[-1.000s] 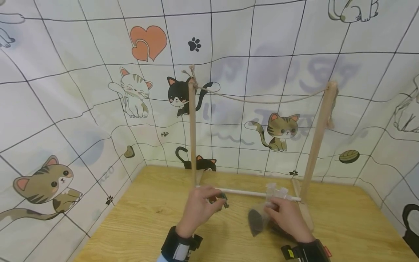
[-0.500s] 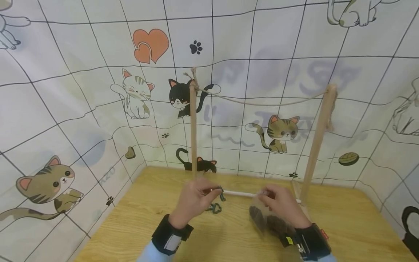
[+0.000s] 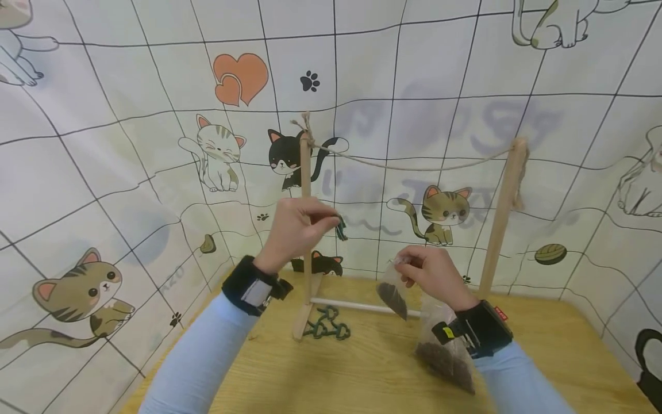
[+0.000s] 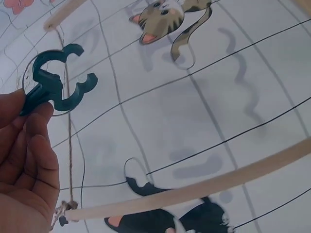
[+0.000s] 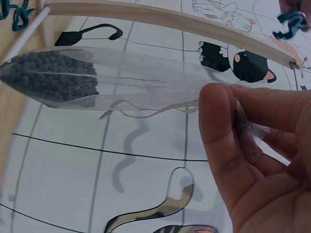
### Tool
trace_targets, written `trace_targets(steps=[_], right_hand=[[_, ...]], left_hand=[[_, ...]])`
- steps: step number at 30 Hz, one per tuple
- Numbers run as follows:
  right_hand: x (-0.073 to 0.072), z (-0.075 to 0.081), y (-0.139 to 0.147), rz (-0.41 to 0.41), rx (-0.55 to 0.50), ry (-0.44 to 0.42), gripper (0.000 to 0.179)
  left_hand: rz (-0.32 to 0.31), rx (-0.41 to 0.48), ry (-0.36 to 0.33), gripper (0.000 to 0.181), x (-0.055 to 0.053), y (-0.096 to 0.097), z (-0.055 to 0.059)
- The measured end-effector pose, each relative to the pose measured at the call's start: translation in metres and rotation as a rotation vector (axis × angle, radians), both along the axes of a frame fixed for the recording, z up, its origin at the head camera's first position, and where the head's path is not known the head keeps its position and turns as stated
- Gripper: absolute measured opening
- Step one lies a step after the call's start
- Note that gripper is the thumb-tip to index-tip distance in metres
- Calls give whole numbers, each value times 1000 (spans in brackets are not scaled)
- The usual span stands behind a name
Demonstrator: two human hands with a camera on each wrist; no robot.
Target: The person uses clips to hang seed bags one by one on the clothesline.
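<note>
My left hand pinches a green plastic clip by its narrow end, its two curved arms spread apart. It is raised in front of the left post, below the string. My right hand pinches the gathered top of a small clear bag, which hangs above the table. Dark granules fill the bag's bottom end. Under the right wrist a second clear bag with dark granules rests on the table, partly hidden by the forearm. Several more green clips lie at the foot of the left post.
A wooden frame stands on the table, with a left post and a right post. A sagging string joins their tops. A white rod runs between the bases. Cat-patterned cloth surrounds the table.
My left hand has risen from the table with a green clip, leaving the other clips in sight. My right hand has lifted one small bag; the second bag now shows on the table.
</note>
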State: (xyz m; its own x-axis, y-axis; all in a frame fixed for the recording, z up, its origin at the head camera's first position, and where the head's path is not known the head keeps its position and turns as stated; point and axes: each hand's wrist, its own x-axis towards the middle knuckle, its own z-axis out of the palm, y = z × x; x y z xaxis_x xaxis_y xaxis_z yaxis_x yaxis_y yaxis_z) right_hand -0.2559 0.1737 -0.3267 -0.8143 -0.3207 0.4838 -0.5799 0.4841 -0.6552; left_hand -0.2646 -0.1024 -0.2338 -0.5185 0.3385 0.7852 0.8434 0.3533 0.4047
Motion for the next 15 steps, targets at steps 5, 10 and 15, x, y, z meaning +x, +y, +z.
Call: trace_targets(steps=[5, 10, 15], right_hand=[[-11, 29, -9, 11, -27, 35, 15], [-21, 56, -23, 22, -51, 101, 16], [-33, 79, -38, -8, -40, 150, 17]], left_hand=[[57, 7, -4, 8, -11, 1, 45], [136, -11, -12, 10, -21, 5, 83], [243, -66, -38, 11, -34, 7, 110]])
